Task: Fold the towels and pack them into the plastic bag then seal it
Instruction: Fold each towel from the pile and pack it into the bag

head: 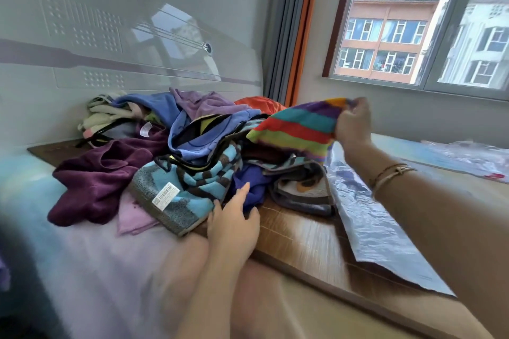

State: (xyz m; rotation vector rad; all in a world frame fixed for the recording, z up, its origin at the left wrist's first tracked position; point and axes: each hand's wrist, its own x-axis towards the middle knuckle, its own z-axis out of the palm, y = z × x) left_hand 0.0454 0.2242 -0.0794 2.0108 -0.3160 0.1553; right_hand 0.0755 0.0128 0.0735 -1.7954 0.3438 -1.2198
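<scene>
1. Your right hand [354,124] pinches a corner of the striped towel [297,132], lifted above the pile.
2. Your left hand [234,223] lies flat, fingers spread, on a dark blue towel [252,183].
3. The towel pile [170,151] is loose and crumpled terry.
4. The plastic bag [380,231] lies flat, crinkled, just beside the pile; you can see no towels in it.

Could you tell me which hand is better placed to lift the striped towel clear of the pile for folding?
Right. The right hand already pinches a corner of the striped towel, raised above the pile, while the left hand rests low on the blue towels.
</scene>
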